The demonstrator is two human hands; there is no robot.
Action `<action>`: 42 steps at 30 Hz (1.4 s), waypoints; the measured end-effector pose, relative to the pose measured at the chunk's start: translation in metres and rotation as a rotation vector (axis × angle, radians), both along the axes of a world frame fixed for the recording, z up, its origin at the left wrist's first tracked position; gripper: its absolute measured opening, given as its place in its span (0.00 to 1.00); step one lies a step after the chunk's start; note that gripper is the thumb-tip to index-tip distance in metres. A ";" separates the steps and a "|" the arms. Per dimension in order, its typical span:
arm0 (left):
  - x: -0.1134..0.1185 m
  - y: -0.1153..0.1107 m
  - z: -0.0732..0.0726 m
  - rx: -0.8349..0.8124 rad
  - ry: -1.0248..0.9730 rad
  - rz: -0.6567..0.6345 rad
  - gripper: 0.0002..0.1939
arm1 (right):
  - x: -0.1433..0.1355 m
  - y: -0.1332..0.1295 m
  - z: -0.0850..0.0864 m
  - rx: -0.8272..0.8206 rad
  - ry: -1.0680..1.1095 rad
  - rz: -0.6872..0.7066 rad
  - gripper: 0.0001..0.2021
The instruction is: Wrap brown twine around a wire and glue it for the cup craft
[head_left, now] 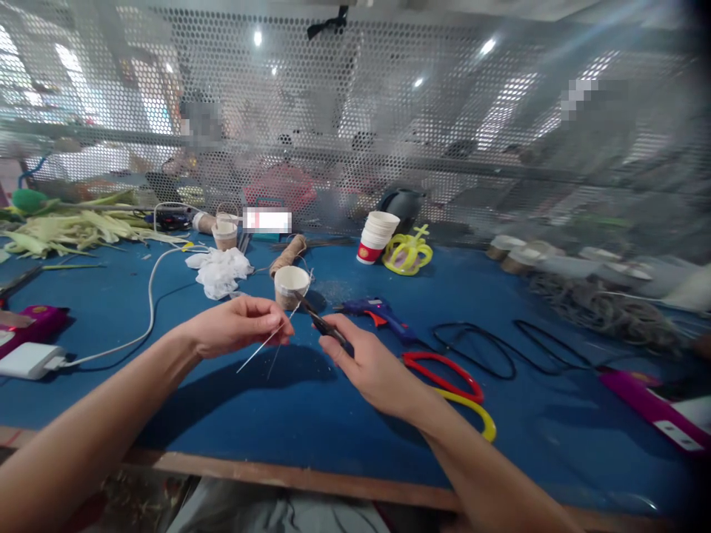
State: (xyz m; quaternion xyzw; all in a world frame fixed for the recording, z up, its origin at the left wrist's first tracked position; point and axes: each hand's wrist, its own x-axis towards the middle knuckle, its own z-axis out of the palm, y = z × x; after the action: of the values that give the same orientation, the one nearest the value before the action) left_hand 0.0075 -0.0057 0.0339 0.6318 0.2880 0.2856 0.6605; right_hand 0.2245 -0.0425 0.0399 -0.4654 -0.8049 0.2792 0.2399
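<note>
My left hand (247, 327) is closed, pinching thin twisted wire (252, 357) between thumb and fingertips; two straight ends stick out down-left. In my right hand (369, 363) is a slim dark metal tool (315, 317), its tip meeting the wire's upper end. My fingers hide much of the tool, so its exact kind is unclear. Just behind the hands stands a wrapped paper cup (292, 285). Red and yellow loop handles (478, 406), like those of scissors, show beneath my right forearm; whether they join the held tool I cannot tell.
A blue glue gun (381, 312) with black cable lies right of centre. Behind it are stacked paper cups (375, 240) and a yellow crown-shaped piece (408, 254). Leftward are crumpled white plastic (219, 272), a twine roll (289, 254), pale husks (72, 229) and a white charger (30, 361).
</note>
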 end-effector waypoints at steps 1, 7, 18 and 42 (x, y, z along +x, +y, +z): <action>0.000 0.001 -0.003 -0.071 -0.045 -0.050 0.18 | 0.000 -0.001 0.001 -0.006 0.002 0.008 0.13; 0.015 -0.014 0.001 0.392 0.367 0.218 0.13 | -0.003 0.001 -0.003 0.024 -0.030 -0.040 0.12; 0.001 -0.005 0.001 0.104 0.032 0.019 0.16 | 0.000 0.000 0.002 -0.050 0.045 -0.026 0.14; -0.001 -0.002 -0.004 0.042 0.078 -0.032 0.18 | 0.001 0.000 0.003 -0.064 0.041 0.004 0.14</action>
State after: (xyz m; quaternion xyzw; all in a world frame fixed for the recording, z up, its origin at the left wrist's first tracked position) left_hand 0.0066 -0.0076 0.0302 0.6606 0.2974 0.2561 0.6400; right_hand 0.2257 -0.0429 0.0426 -0.4655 -0.7913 0.3148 0.2409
